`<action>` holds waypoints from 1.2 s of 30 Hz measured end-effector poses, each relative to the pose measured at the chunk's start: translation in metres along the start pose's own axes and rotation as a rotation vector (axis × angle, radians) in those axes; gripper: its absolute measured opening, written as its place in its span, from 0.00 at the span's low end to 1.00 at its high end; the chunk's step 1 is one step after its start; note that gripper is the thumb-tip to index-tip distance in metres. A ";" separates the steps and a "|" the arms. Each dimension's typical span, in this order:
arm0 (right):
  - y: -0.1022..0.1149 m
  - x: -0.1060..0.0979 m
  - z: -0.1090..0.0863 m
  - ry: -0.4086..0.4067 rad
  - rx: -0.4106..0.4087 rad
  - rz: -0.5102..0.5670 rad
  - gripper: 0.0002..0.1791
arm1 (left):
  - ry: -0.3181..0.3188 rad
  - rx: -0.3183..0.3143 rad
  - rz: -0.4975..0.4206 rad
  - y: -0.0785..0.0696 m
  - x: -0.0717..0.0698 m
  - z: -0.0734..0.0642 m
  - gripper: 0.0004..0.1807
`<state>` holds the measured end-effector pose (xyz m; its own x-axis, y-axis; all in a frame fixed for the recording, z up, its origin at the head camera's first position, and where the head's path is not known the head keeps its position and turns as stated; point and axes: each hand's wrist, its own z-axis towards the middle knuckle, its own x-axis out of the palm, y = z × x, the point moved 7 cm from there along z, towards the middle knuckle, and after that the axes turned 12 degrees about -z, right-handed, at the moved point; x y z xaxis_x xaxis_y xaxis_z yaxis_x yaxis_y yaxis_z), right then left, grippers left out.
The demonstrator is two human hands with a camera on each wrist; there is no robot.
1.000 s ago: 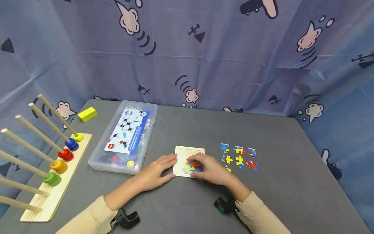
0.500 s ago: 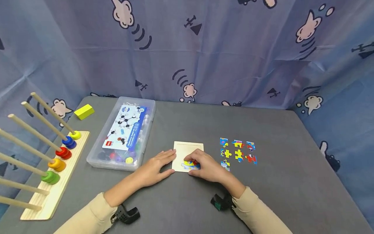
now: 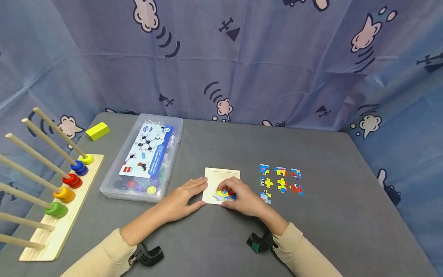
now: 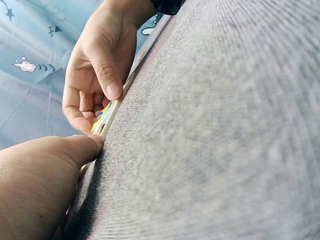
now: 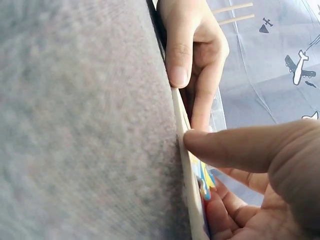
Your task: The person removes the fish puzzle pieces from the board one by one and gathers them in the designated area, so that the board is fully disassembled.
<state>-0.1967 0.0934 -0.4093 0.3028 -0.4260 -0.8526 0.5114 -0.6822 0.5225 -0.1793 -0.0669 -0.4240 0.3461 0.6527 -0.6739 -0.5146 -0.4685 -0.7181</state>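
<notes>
A shallow pale wooden puzzle board [image 3: 221, 175] lies flat on the grey table. Colourful jigsaw pieces [image 3: 225, 196], yellow, blue and red, sit in its near part, partly hidden under my right hand [image 3: 243, 198]. Curled fingers of that hand pinch a puzzle piece [image 5: 206, 186] low over the board, while the thumb rests at the near edge. My left hand [image 3: 178, 201] steadies the board from the left, its fingers straight along the side and its thumb at the near left corner. Several loose puzzle pieces [image 3: 282, 184] lie in rows just right of the board.
A clear plastic case [image 3: 145, 157] with a molecule-model label stands left of the board. Farther left is a wooden peg stand [image 3: 74, 204] with coloured rings and tall rods. Behind it lies a yellow block [image 3: 98, 131]. A patterned curtain [image 3: 194, 65] hangs behind the table.
My right hand has shifted slightly left and nearer, uncovering a loose piece at the lower left of the rows. The left hand stays at the board. The head view has tilted a little.
</notes>
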 end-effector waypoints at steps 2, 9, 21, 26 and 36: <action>0.000 -0.001 0.000 0.014 -0.004 0.013 0.17 | -0.002 0.001 0.006 0.001 0.000 0.000 0.30; -0.004 -0.003 -0.001 0.016 0.019 0.033 0.18 | -0.004 0.009 0.012 0.002 0.000 0.002 0.30; -0.005 -0.004 -0.003 0.013 -0.013 -0.020 0.18 | 0.001 0.009 0.010 -0.002 0.000 0.003 0.30; -0.003 -0.002 -0.001 0.059 -0.021 -0.055 0.19 | -0.009 -0.001 -0.001 -0.001 -0.001 0.001 0.29; -0.004 -0.002 -0.001 0.043 -0.004 -0.069 0.16 | -0.019 0.006 0.010 0.000 0.000 0.003 0.29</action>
<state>-0.1983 0.0974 -0.4093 0.3010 -0.3517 -0.8864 0.5355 -0.7068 0.4622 -0.1814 -0.0649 -0.4233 0.3262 0.6591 -0.6776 -0.5226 -0.4716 -0.7103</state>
